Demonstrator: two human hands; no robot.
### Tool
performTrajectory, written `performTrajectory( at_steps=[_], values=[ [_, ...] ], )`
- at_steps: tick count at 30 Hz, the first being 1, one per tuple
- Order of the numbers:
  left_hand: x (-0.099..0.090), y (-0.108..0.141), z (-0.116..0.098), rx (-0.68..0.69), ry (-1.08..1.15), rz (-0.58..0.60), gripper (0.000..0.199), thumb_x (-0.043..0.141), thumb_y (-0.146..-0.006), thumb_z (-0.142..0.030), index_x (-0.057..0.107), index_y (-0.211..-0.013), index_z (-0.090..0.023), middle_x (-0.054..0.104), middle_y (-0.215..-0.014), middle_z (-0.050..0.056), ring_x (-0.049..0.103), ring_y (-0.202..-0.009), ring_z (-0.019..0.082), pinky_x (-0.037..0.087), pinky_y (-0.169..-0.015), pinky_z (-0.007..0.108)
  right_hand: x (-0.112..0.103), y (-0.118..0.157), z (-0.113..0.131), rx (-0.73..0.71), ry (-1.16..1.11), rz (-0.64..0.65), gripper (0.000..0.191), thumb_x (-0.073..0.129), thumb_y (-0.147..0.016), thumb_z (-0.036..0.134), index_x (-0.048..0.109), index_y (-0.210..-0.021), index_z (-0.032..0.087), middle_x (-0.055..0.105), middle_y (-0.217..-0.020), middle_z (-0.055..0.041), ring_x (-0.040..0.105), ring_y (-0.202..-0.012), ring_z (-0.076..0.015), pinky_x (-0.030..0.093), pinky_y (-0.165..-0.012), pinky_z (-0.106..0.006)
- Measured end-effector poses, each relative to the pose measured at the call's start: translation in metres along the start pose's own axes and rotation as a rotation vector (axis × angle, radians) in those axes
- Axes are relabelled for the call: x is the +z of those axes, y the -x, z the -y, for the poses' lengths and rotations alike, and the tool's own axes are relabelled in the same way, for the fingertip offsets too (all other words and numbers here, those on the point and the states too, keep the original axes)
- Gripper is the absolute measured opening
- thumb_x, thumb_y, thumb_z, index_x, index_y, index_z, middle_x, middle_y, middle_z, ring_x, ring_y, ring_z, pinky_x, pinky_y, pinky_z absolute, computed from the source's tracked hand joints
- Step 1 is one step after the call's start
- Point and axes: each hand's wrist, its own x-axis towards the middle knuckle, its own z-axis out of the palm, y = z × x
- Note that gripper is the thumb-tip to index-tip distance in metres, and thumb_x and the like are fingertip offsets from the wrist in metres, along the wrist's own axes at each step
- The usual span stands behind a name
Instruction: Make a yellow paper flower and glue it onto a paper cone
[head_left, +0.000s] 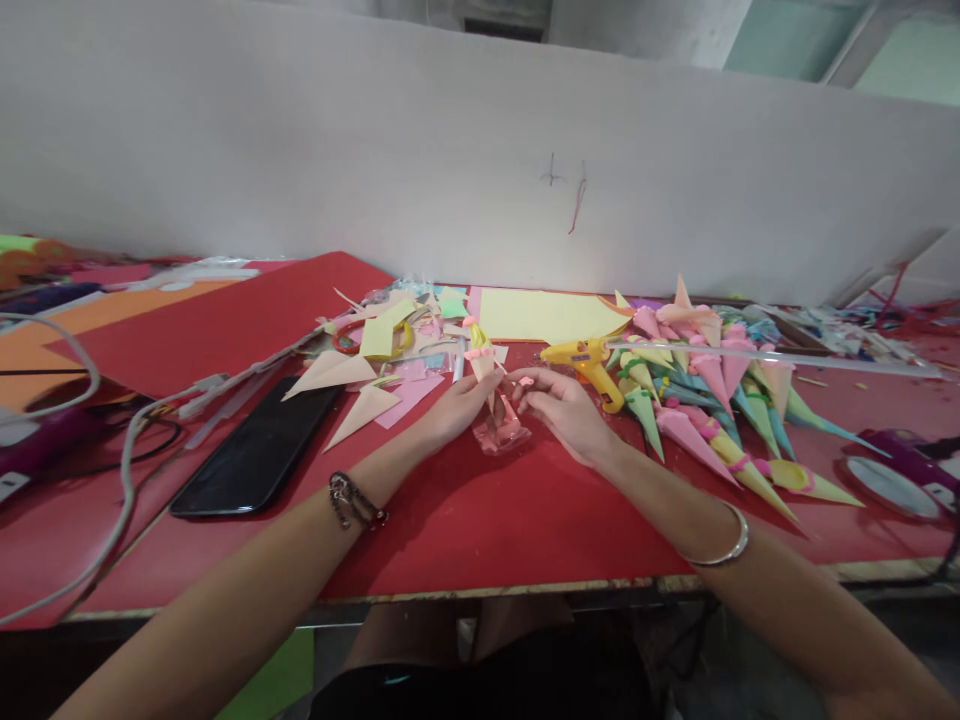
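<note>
My left hand (463, 405) holds a small pale paper cone (481, 366) upright, with pink trim around its rim. Close to its right, my right hand (564, 408) pinches a small pink piece (526, 381) between thumb and fingertips. Beneath the hands, a clear bag with pink material (501, 432) lies on the red table (480, 530). A yellow glue gun (589, 365) rests just beyond my right hand. Many finished-looking paper cones (697, 430) in pink, yellow, green and blue are heaped to the right.
A black phone (259, 455) lies left of my left hand, beside a white cable (129, 470). Paper scraps and yellow-handled scissors (401, 340) sit behind it. Yellow sheets (544, 314) lie against the pale wall. A round mirror-like disc (891, 488) is at the right.
</note>
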Motion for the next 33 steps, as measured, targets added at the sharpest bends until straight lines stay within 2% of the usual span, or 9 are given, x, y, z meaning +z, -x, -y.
performTrajectory(
  at_steps=[5, 9, 13, 17, 20, 24, 30, 33],
  values=[
    [-0.001, 0.000, 0.000, 0.038, -0.035, -0.002, 0.045, 0.031, -0.084, -0.040, 0.049, -0.051, -0.014, 0.051, -0.039, -0.001, 0.049, -0.034, 0.010, 0.039, -0.040, 0.020, 0.002, 0.000, 0.003, 0.153, -0.242, 0.029, 0.016, 0.057, -0.063, 0.015, 0.066, -0.077, 0.018, 0.059, -0.072, 0.0017, 0.052, -0.065, -0.0074, 0.042, -0.067, -0.022],
    [-0.003, -0.002, 0.003, 0.053, -0.034, -0.009, 0.044, 0.030, -0.085, -0.038, 0.048, -0.052, -0.014, 0.051, -0.040, -0.001, 0.049, -0.036, 0.009, 0.038, -0.041, 0.019, 0.002, 0.000, 0.004, 0.176, -0.213, -0.013, 0.014, 0.062, -0.065, 0.023, 0.068, -0.077, 0.018, 0.062, -0.070, 0.0007, 0.054, -0.065, -0.0073, 0.044, -0.070, -0.023],
    [-0.004, -0.005, 0.006, 0.037, -0.016, -0.006, 0.043, 0.031, -0.084, -0.039, 0.047, -0.053, -0.014, 0.051, -0.042, -0.002, 0.050, -0.037, 0.009, 0.040, -0.041, 0.020, 0.001, 0.001, 0.004, 0.130, -0.149, -0.011, 0.013, 0.066, -0.062, 0.024, 0.068, -0.074, 0.018, 0.065, -0.073, 0.0003, 0.056, -0.066, -0.0076, 0.045, -0.070, -0.023],
    [-0.003, -0.004, 0.005, 0.069, -0.017, 0.004, 0.040, 0.032, -0.084, -0.040, 0.046, -0.055, -0.015, 0.051, -0.045, -0.002, 0.050, -0.038, 0.009, 0.039, -0.041, 0.020, 0.000, 0.000, 0.004, 0.015, -0.108, -0.056, 0.007, 0.067, -0.062, 0.021, 0.065, -0.068, 0.018, 0.061, -0.063, 0.0042, 0.054, -0.057, -0.0052, 0.045, -0.060, -0.019],
    [-0.002, -0.002, 0.002, 0.102, -0.027, 0.042, 0.040, 0.031, -0.083, -0.040, 0.044, -0.054, -0.015, 0.050, -0.045, -0.003, 0.049, -0.037, 0.008, 0.039, -0.041, 0.020, -0.002, -0.001, 0.003, -0.032, -0.070, -0.074, 0.012, 0.066, -0.063, 0.018, 0.065, -0.075, 0.019, 0.063, -0.069, 0.0040, 0.056, -0.061, -0.0050, 0.046, -0.063, -0.018],
    [-0.003, -0.001, 0.003, 0.155, -0.034, 0.130, 0.043, 0.029, -0.084, -0.040, 0.044, -0.052, -0.015, 0.049, -0.044, -0.002, 0.048, -0.037, 0.008, 0.038, -0.044, 0.021, -0.003, -0.001, 0.005, -0.008, -0.074, -0.063, 0.016, 0.061, -0.069, 0.023, 0.065, -0.083, 0.019, 0.064, -0.069, 0.0019, 0.060, -0.067, -0.0078, 0.048, -0.068, -0.021],
    [-0.006, -0.005, 0.007, 0.234, -0.077, 0.169, 0.047, 0.029, -0.085, -0.038, 0.044, -0.047, -0.015, 0.050, -0.045, 0.000, 0.049, -0.045, 0.008, 0.038, -0.050, 0.021, -0.005, 0.001, 0.010, -0.097, 0.086, -0.035, 0.013, 0.056, -0.074, 0.028, 0.064, -0.071, 0.017, 0.058, -0.053, 0.0045, 0.051, -0.044, -0.0049, 0.044, -0.046, -0.018],
    [-0.007, -0.004, 0.008, 0.230, -0.035, 0.215, 0.047, 0.028, -0.085, -0.040, 0.045, -0.049, -0.015, 0.050, -0.045, -0.001, 0.048, -0.042, 0.009, 0.038, -0.047, 0.021, -0.004, 0.000, 0.010, -0.138, 0.139, -0.074, 0.008, 0.059, -0.071, 0.023, 0.065, -0.073, 0.018, 0.058, -0.055, 0.0050, 0.052, -0.049, -0.0051, 0.044, -0.050, -0.018]
  ],
)
